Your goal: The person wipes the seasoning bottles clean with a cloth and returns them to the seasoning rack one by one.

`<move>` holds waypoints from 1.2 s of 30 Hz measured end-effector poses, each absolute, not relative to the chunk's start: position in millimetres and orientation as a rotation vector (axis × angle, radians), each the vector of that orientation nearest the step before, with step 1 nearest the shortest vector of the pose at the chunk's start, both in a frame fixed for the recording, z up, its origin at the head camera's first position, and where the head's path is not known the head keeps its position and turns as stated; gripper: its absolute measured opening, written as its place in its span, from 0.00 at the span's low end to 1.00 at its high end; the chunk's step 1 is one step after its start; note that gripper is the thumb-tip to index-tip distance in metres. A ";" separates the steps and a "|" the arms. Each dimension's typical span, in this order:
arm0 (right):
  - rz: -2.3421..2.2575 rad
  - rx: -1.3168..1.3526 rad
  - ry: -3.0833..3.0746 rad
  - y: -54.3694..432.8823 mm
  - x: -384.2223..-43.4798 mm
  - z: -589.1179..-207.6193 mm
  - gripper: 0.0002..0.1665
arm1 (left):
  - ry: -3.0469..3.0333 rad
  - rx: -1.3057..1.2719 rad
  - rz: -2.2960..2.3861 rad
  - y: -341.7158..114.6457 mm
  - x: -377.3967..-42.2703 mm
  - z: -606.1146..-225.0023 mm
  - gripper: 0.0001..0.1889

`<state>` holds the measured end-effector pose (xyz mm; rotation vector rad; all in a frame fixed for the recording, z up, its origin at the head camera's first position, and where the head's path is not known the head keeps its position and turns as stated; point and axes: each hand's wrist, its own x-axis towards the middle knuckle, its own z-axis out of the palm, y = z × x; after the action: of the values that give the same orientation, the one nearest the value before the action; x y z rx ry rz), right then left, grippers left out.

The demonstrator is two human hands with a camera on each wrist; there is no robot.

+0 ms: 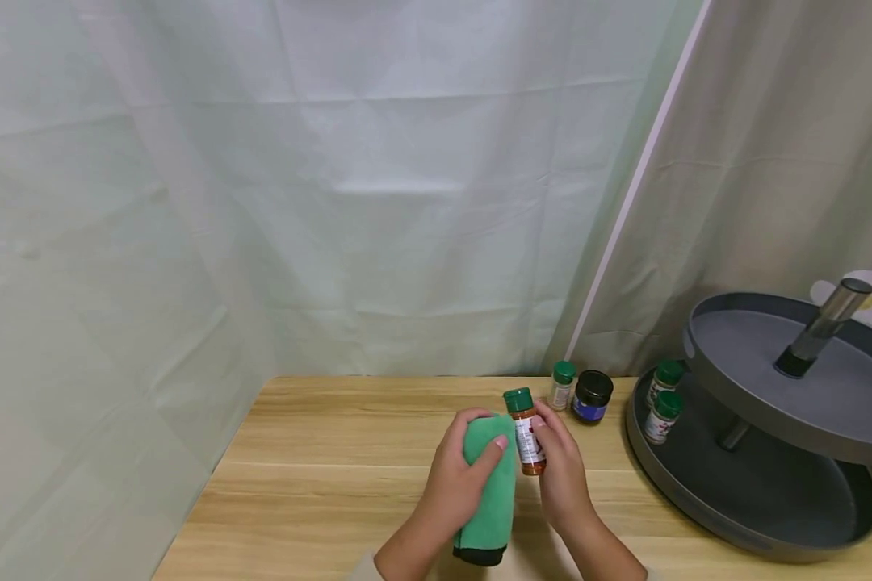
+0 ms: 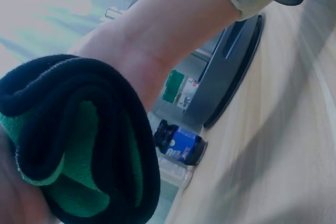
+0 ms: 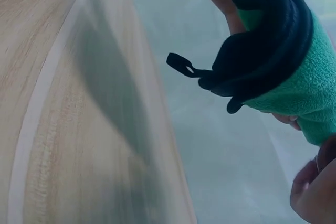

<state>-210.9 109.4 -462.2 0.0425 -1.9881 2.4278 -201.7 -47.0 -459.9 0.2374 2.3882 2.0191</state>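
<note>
Left grip (image 1: 446, 488) is curled round a green cloth (image 1: 492, 500), with the thumb laid across its front face. The cloth is folded into a thick roll and is edged in black; the folded layers are shown end-on in the left wrist view, and a small black loop (image 3: 177, 61) is seen projecting from the edging in the right wrist view. Immediately to the right, a spice bottle (image 1: 527, 440) is held above the table (image 1: 320, 452) by the right grip (image 1: 563, 468), with the thumb set against the label. The bottle is fitted with a green cap, is filled with red-brown contents and is tilted slightly, cap to the left. Contact between cloth and bottle appears likely but cannot be confirmed from this angle. Beyond the right grip, a small green-capped bottle (image 1: 560, 392) and a black jar (image 1: 592, 394) with a blue label are placed upright, side by side, near the rear edge of the table. Farther right, a two-tier grey stand (image 1: 785, 492) is positioned. Two green-capped containers (image 1: 658, 426) are stood on its lower tier, near the left rim, one behind the other.
</note>
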 end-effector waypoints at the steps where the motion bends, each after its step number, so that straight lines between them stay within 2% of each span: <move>1: 2.429 0.055 -1.996 109.0 -210.8 -462.4 0.29 | 2.385 0.221 2.040 -47.8 -202.0 -459.2 0.22; 12: 2.397 0.167 -2.089 103.6 -208.2 -462.9 0.24 | 2.290 0.139 2.239 -54.5 -204.2 -454.4 0.22; 21: 2.365 0.258 -2.109 103.0 -205.0 -463.6 0.23 | 2.241 0.160 2.229 -53.3 -202.1 -454.1 0.21; 26: 2.318 0.212 -2.114 105.9 -204.8 -464.8 0.30 | 2.258 0.193 2.149 -50.2 -199.7 -454.2 0.22; 36: 2.248 0.043 -2.010 110.6 -206.7 -460.9 0.27 | 2.317 0.309 1.928 -46.8 -198.3 -456.2 0.20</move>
<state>-206.7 110.6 -460.9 0.0434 -2.0104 2.2483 -198.3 -46.8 -456.2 0.3092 2.3169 1.9280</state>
